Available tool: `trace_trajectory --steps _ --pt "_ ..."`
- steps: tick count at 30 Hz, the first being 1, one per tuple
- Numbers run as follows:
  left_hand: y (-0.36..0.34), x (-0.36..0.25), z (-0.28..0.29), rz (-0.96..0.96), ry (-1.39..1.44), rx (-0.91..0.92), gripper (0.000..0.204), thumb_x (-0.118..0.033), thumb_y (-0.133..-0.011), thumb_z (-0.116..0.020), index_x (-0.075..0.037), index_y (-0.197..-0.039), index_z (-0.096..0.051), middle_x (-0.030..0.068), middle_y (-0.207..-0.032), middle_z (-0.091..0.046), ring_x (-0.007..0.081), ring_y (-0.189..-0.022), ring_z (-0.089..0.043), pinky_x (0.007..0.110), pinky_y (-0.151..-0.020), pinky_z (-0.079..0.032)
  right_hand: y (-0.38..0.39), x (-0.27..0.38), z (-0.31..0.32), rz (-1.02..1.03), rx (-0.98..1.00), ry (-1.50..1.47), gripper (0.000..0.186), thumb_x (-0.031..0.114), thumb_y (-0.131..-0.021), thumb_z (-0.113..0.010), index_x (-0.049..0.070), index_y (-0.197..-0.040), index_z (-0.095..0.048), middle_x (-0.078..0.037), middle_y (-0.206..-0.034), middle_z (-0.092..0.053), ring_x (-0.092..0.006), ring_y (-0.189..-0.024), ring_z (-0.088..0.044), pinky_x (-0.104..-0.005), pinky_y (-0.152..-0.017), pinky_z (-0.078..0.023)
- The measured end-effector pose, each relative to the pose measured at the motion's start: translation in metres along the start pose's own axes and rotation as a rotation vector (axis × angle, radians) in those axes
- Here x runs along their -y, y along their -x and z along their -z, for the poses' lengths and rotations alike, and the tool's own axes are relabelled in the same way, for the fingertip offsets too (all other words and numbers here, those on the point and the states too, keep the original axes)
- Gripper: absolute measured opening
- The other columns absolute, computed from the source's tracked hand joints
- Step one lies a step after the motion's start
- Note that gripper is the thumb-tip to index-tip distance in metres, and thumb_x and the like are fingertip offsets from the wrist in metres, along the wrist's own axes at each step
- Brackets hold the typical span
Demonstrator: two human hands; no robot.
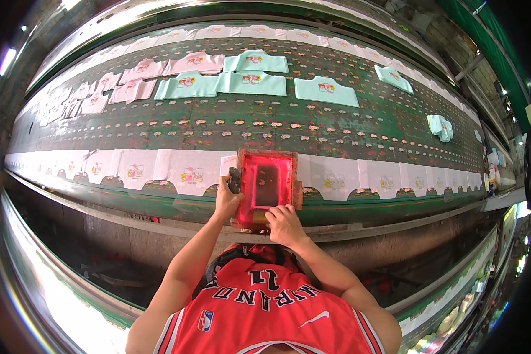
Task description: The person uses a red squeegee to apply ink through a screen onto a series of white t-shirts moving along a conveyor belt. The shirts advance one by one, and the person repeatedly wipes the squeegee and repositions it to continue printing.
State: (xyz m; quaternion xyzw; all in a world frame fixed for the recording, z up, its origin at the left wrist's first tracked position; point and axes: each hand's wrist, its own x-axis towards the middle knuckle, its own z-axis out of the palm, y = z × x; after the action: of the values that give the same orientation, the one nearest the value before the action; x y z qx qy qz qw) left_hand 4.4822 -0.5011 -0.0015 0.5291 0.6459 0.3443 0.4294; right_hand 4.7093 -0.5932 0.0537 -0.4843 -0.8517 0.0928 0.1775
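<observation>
A screen printing frame (295,171), red-stained with a dark mesh window, lies over one of the white shirt pieces along the table's near edge. My left hand (227,197) is closed on the frame's left side, at a dark block fixed there. At the near end of the mesh, the fingers of my right hand (284,224) are closed on a squeegee (258,216), a narrow yellowish bar partly hidden by them. White printed pieces flank the frame: one (186,171) to the left with a bright colored print, another (333,177) to the right with a paler print.
The long green printing table (389,138) curves across the view. Farther back lie mint pieces (326,91) and pink pieces (133,90) with prints. A crumpled mint cloth (439,127) sits at the right. A rail (348,227) runs along the near side.
</observation>
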Motion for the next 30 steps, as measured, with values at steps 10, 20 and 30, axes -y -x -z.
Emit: trace_trajectory --steps 10,20,30 --pt "0.003 0.016 -0.006 -0.128 -0.056 -0.079 0.075 -0.015 -0.078 -0.076 0.004 -0.142 -0.042 0.0322 -0.129 -0.060 0.0472 -0.119 -0.061 0.048 -0.102 -0.048 -0.086 -0.048 0.010 -0.077 -0.080 -0.042 0.015 0.015 -0.083 -0.077 0.008 -0.094 -0.071 -0.008 -0.091 -0.070 -0.0288 -0.094 -0.068 -0.0449 -0.093 -0.045" --pt "-0.001 0.020 -0.007 -0.070 -0.002 -0.118 0.047 -0.029 -0.105 -0.062 0.002 -0.137 -0.050 0.0328 -0.130 -0.063 0.0495 -0.123 -0.059 0.050 -0.102 -0.048 -0.127 -0.078 -0.029 0.015 -0.037 -0.019 0.016 0.014 -0.082 -0.074 0.009 -0.095 -0.068 -0.006 -0.096 -0.068 -0.0276 -0.099 -0.065 -0.0441 -0.091 -0.044" --pt "0.000 0.019 -0.009 -0.124 -0.015 -0.118 0.044 -0.026 -0.106 -0.060 0.005 -0.136 -0.050 0.0340 -0.131 -0.062 0.0510 -0.123 -0.059 0.051 -0.102 -0.048 -0.040 -0.035 0.004 0.308 0.221 -0.076 0.016 0.009 -0.077 -0.066 0.013 -0.092 -0.068 0.001 -0.096 -0.068 -0.0182 -0.097 -0.065 -0.0384 -0.088 -0.042"
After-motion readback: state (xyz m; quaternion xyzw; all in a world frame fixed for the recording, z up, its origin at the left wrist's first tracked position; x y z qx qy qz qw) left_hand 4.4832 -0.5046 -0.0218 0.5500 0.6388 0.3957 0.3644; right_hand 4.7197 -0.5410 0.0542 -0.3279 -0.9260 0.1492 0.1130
